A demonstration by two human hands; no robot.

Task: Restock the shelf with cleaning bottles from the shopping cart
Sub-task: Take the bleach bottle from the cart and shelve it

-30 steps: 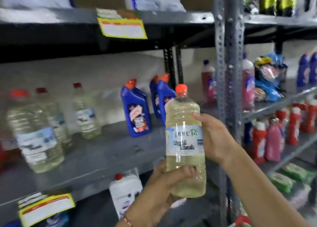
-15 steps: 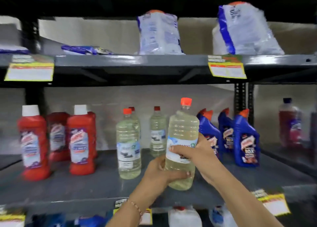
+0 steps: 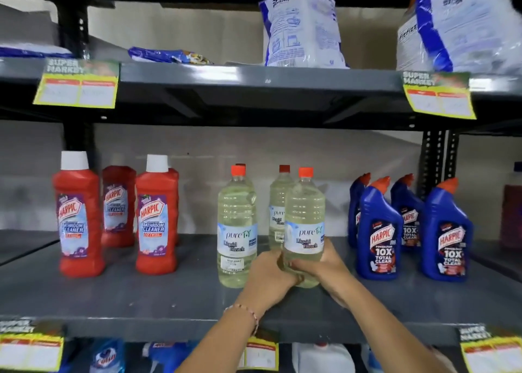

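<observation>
A clear bleach bottle with pale yellow liquid and an orange cap stands upright on the grey middle shelf. My left hand and my right hand both wrap around its lower part. Just to its left stands another bleach bottle of the same kind, and a third bleach bottle stands behind. The shopping cart is out of view.
Red bathroom cleaner bottles stand at the left of the shelf, blue toilet cleaner bottles at the right. Detergent bags sit on the shelf above. Yellow price tags hang from the shelf edges. More bottles show on the shelf below.
The bleach bottle went from held in the air near the rack post to sitting down on the middle shelf beside the other bleach bottles. Both hands slid down to its lower part.
</observation>
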